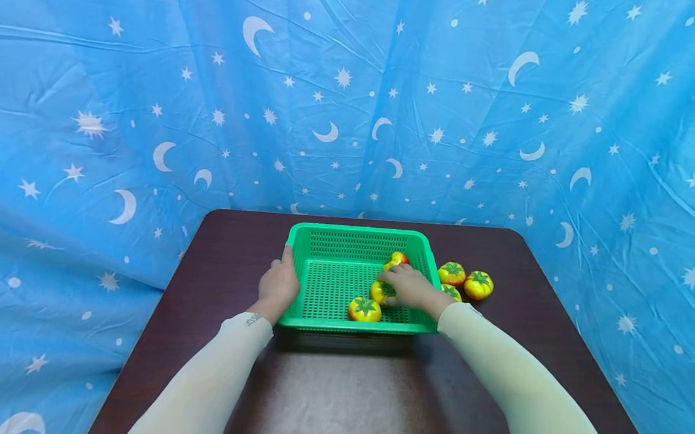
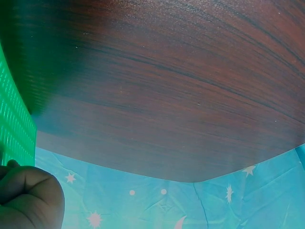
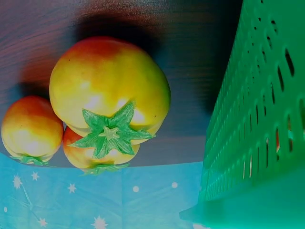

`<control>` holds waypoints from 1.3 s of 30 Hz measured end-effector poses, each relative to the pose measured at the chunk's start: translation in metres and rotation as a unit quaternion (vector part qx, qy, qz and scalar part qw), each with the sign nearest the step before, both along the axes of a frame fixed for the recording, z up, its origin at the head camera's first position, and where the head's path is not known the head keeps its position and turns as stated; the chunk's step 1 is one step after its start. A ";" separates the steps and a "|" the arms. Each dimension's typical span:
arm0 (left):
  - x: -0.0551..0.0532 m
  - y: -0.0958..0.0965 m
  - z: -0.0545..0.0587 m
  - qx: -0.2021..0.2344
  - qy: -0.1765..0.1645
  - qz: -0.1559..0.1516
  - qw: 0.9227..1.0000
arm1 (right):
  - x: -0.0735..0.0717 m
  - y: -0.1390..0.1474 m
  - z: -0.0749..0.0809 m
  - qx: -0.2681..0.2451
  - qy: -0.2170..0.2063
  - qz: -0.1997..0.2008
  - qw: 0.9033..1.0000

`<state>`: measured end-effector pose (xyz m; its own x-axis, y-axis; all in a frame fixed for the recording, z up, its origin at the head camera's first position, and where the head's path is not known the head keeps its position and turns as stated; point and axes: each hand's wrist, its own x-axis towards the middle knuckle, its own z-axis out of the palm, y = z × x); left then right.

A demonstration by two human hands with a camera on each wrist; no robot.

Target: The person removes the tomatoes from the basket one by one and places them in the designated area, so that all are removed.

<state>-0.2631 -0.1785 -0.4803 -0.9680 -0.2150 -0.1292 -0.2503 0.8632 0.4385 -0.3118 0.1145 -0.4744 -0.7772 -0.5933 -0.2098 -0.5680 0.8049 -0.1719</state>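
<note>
Clearly, the left hand [image 1: 279, 283] grips the left side of the green basket [image 1: 360, 227], fingers curled at the rim; the wall looks thin and slightly springy, so that rim seems the sound place to hold. Just right of that grip lies bare mesh floor [image 1: 327, 287]; farther right, on the person's side, one tomato [image 1: 364, 310] sits apart from both hands. Next comes the gripped tomato [image 1: 379, 292], inside the basket, with the right hand [image 1: 410, 286] curving fingers and thumb about it, only partly bent; how tightly they press, I cannot tell; just beyond them lies more red-and-yellow fruit [image 1: 399, 258], partly covered. Right of that grip, outside the basket, three more tomatoes [image 3: 107, 83] rest on the dark table [image 1: 333, 388]; they look glossy and slippery, probably firm and light; I'd hold each around its widest part, clear of the green leaves [image 3: 110, 134].
</note>
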 end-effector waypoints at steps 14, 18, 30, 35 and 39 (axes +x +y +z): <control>-0.001 0.001 0.001 0.000 -0.001 0.003 1.000 | 0.005 -0.007 -0.006 -0.012 -0.006 -0.019 1.000; -0.001 0.001 0.001 0.000 -0.002 0.003 1.000 | 0.006 -0.009 -0.007 -0.010 -0.023 -0.029 0.999; 0.000 -0.001 0.001 0.002 -0.002 -0.001 1.000 | 0.006 -0.009 -0.014 -0.029 -0.044 -0.040 0.998; 0.000 -0.001 0.001 0.004 0.002 -0.003 1.000 | 0.005 -0.010 -0.012 -0.027 -0.039 -0.038 0.998; 0.000 -0.001 -0.001 0.004 0.002 -0.004 1.000 | 0.006 -0.009 -0.010 -0.035 -0.032 -0.037 0.998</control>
